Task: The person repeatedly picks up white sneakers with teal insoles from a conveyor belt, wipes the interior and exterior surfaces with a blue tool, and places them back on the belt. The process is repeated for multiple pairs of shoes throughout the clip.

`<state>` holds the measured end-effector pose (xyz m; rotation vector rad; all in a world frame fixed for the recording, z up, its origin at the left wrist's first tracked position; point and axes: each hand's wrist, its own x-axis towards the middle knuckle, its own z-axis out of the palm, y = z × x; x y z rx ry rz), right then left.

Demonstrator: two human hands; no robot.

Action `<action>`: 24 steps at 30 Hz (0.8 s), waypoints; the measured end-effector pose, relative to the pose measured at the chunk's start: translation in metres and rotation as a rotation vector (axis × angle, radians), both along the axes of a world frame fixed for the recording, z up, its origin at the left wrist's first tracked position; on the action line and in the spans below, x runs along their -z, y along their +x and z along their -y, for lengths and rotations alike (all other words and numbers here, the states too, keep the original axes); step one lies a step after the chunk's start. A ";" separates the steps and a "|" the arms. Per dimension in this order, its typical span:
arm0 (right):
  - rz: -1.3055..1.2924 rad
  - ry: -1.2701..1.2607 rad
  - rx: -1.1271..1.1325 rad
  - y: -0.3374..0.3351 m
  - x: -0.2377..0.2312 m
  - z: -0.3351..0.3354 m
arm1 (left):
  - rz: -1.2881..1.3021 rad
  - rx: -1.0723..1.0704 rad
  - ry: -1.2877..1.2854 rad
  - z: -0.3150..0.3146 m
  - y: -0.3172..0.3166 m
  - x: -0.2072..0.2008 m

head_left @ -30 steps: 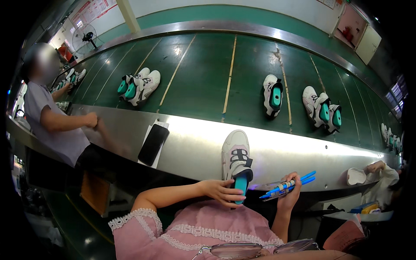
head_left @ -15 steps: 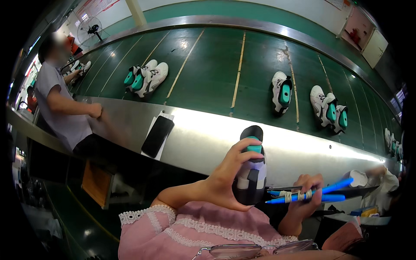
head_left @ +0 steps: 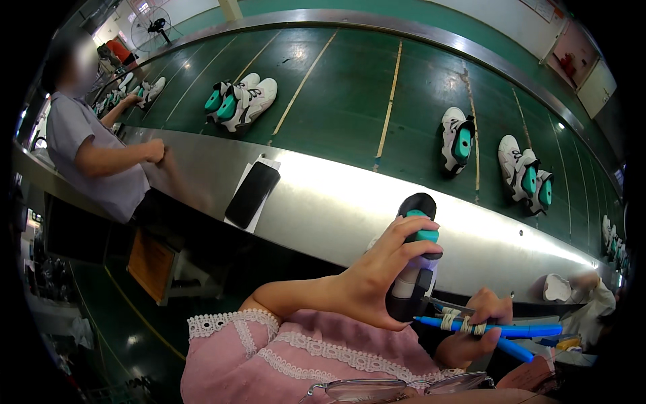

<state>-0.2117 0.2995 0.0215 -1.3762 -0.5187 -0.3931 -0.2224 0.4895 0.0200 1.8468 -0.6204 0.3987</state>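
My left hand [head_left: 373, 279] is wrapped round a black-and-white sneaker [head_left: 406, 285] with a teal shoe last [head_left: 427, 235] in its opening. The shoe stands tilted in front of my chest. My right hand [head_left: 481, 323] grips several blue pens [head_left: 531, 330], bound with pale bands [head_left: 463, 324]. A slim, dark metal tool lies along the pens, its kind unclear. One blue pen tip meets or nearly meets the lower end of the sneaker; I cannot tell which.
Ahead runs a green conveyor belt [head_left: 336, 101] bearing white sneakers [head_left: 250, 104], a single one [head_left: 454, 141] and another pair [head_left: 521, 172]. A black phone [head_left: 253, 195] lies on paper on the metal ledge [head_left: 323, 188]. A co-worker [head_left: 101, 148] stands at left; a white dish [head_left: 557, 288] sits at right.
The sneaker has turned a little in my left hand. The blue pens in my right hand have swung to a different angle. The whole view has shifted slightly.
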 end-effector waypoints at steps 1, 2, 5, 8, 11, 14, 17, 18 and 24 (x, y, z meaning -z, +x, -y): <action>0.007 -0.005 0.004 0.000 0.000 0.000 | -0.004 -0.001 -0.002 -0.001 0.000 0.000; 0.015 -0.010 0.009 0.000 0.000 -0.001 | -0.009 -0.002 -0.004 -0.001 0.000 0.001; 0.042 -0.011 0.020 0.000 0.000 -0.004 | -0.037 0.001 -0.032 -0.002 -0.002 0.000; 0.065 -0.007 0.024 0.000 -0.001 -0.007 | -0.038 0.001 -0.065 -0.004 -0.002 0.000; 0.028 0.008 -0.007 -0.003 -0.001 -0.012 | -0.035 0.006 -0.086 -0.006 -0.002 0.001; 0.005 0.003 0.000 -0.006 -0.003 -0.017 | -0.027 0.002 -0.081 -0.008 -0.002 0.002; 0.012 0.006 0.006 -0.006 -0.004 -0.020 | -0.006 -0.008 -0.067 -0.010 -0.002 0.002; 0.016 0.011 0.004 -0.005 -0.004 -0.021 | 0.002 -0.012 -0.063 -0.011 -0.002 0.002; 0.002 0.012 0.020 -0.007 -0.001 -0.024 | 0.029 -0.008 -0.032 -0.014 -0.001 0.002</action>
